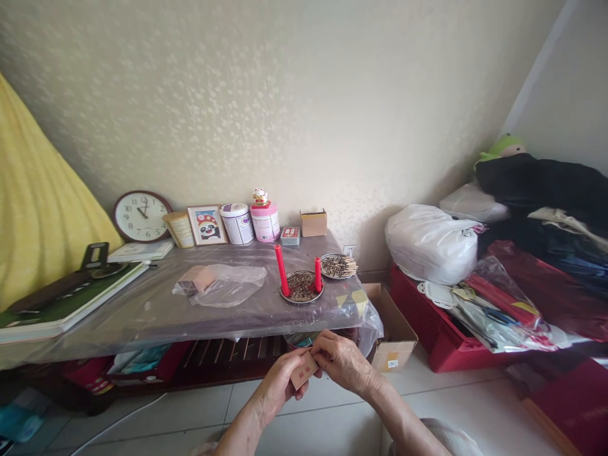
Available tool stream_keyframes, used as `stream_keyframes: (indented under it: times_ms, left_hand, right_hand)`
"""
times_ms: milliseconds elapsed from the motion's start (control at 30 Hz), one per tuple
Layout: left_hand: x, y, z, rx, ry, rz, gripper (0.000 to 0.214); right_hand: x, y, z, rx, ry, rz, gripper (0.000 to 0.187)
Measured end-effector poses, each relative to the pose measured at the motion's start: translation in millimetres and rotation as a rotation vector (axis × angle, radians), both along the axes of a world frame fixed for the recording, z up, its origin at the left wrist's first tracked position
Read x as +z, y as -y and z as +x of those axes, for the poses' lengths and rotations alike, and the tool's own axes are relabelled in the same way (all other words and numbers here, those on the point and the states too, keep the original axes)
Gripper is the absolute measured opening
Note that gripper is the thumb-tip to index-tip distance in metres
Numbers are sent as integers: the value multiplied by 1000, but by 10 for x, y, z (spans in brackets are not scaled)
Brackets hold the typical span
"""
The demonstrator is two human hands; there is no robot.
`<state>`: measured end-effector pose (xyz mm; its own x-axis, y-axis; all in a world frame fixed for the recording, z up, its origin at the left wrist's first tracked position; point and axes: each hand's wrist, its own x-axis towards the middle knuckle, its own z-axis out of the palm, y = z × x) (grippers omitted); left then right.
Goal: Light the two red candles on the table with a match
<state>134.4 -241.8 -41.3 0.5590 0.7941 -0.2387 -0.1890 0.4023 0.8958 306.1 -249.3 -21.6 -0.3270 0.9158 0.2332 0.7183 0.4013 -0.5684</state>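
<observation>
Together, both hands [284, 375] [344, 360] on box [304, 372]

Small box [304, 371], flat, rectangular, tan-pink. Red marks on broad face, exact print too small to read; thin darker edging. Held in left hand [284, 373], raised in air, broad face turned up toward view. Tilted, long side slanting from lower left to upper right. Right hand [339, 358] at upper right end, fingertips covering it; whether tray is slid out, hidden.
</observation>
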Motion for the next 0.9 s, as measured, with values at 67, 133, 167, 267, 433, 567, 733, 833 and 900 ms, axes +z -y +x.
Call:
stream_keyframes:
  times_ms: [67,133,167,267,433,567,733,833,900]
  left_hand:
    - [13,3,6,-9,-7,5,29]
    - [22,5,10,-14,-15,12,28]
    - [26,5,12,-14,-18,14,28]
    - [41,4,16,-10,-34,24,28]
    - [68,-1,23,3,-55,36,27]
    - [50,-8,14,14,-52,32,29]
    - [4,-4,-10,39,-25,20,29]
    - [-12,-1,-22,46,3,17,29]
    - [-15,-2,-26,59,18,5,31]
  right_hand:
    - [-10,-2,5,3,2,-2,18]
    - [-20,-5,11,5,5,-4,17]
    - [-22,-7,13,6,5,-5,16]
    - [-20,-5,11,14,3,-8,15]
    - [-1,8,4,25,-20,-24,14]
    - [16,-1,30,19,-58,-38,13]
    - [33,-26,61,-1,-148,-84,13]
    - [27,-42,61,-22,-229,-137,12]
    - [19,-51,52,-39,-294,-178,12]
